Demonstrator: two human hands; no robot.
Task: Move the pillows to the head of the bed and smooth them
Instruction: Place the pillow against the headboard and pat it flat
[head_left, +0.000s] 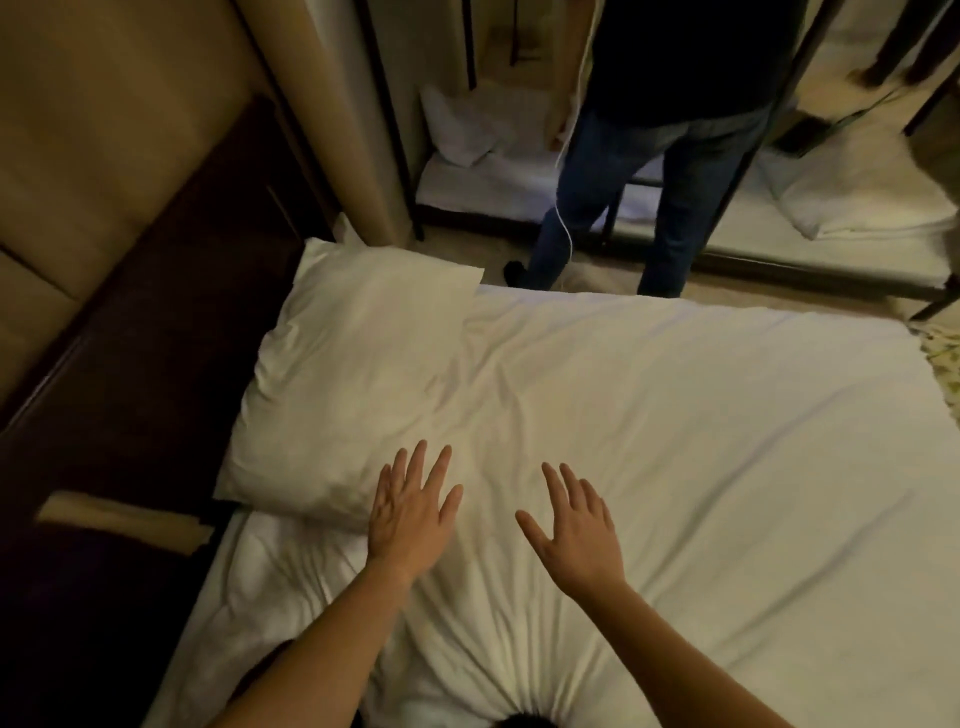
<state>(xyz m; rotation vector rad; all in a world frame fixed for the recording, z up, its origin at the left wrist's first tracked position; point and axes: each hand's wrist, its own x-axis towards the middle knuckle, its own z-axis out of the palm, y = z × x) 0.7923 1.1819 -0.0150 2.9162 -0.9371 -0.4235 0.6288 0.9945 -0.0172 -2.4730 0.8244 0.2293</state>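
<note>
One white pillow (358, 379) lies at the left end of the bed, along the dark wooden headboard (140, 312). My left hand (413, 512) rests flat with fingers spread on the pillow's near right corner. My right hand (574, 525) hovers flat and open over the white duvet (701, 441), just right of the pillow. Neither hand holds anything. I see no second pillow on this bed.
A person in jeans (639, 182) stands at the far side of the bed. Behind them are metal-framed bunks with white bedding and pillows (457, 124). A beige wall panel (93, 114) rises above the headboard on the left.
</note>
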